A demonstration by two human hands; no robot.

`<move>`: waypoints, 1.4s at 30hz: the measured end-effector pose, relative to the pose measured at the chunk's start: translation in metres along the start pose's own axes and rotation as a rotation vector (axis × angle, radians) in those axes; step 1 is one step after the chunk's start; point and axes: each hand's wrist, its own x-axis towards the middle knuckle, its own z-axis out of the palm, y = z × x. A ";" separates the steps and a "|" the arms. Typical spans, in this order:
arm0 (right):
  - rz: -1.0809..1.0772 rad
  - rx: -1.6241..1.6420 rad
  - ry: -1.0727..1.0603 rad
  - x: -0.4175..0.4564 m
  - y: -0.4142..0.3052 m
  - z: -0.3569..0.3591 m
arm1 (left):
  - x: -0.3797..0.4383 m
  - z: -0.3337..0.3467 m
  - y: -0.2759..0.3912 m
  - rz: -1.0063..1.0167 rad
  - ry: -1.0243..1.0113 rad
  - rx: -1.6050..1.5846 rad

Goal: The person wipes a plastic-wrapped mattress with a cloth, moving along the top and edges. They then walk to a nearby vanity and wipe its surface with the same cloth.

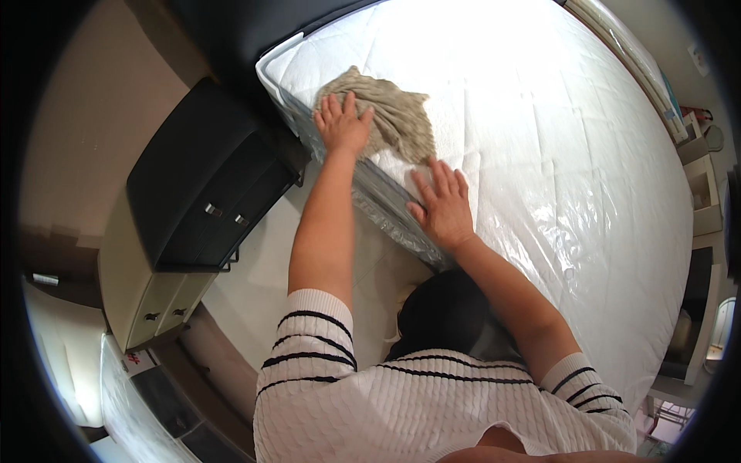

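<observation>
A crumpled olive-beige cloth (399, 116) lies near the left corner of a white quilted mattress (521, 133). My left hand (344, 124) rests on the cloth's left part with the fingers spread and the palm down. Just below the cloth's lower right corner is my right hand (443, 202), palm down near the mattress edge; its fingertips are close to the cloth, and whether they touch it I cannot tell. Clear plastic film (393, 214) covers the mattress side and shines on the top at the right.
A black nightstand (197, 191) with metal handles stands left of the bed, beside a cream cabinet (168, 301). A dark headboard (231, 35) rises behind the mattress. Plastic-wrapped furniture (127, 399) is at lower left. Pale floor tiles (255, 289) show between cabinet and bed.
</observation>
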 end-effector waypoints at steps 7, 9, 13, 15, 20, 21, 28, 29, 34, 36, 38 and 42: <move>-0.064 0.057 -0.128 0.030 0.002 0.000 | 0.086 -0.001 -0.035 -0.224 0.051 0.076; -0.125 0.047 -0.083 0.050 0.004 0.006 | 0.109 -0.001 -0.046 -0.284 0.081 0.103; -0.106 0.125 -0.129 0.056 0.007 0.013 | 0.160 0.000 -0.058 -0.339 0.039 0.165; -0.111 0.156 -0.104 0.056 0.008 0.015 | 0.185 0.007 -0.056 -0.333 0.025 0.244; -0.097 0.226 -0.143 0.058 0.011 0.016 | 0.238 0.045 -0.004 -0.177 0.068 0.288; -0.100 0.251 -0.135 0.059 0.011 0.016 | 0.246 0.054 0.017 -0.131 0.077 0.299; -0.120 0.314 -0.091 0.055 0.019 0.027 | 0.183 0.101 0.236 0.440 -0.274 0.274; -0.113 0.325 -0.066 0.055 0.020 0.030 | 0.160 0.100 0.263 0.566 -0.342 0.225; -0.071 0.346 -0.046 0.048 0.019 0.038 | 0.032 0.098 0.314 1.178 -0.469 0.125; -0.074 0.361 -0.016 0.047 0.018 0.038 | -0.012 0.100 0.309 1.384 -0.448 0.106; -0.054 0.426 -0.006 0.050 0.018 0.040 | -0.049 0.100 0.291 1.592 -0.299 0.141; -0.146 0.219 -0.005 0.064 0.026 0.048 | -0.071 0.092 0.281 1.409 -0.598 0.004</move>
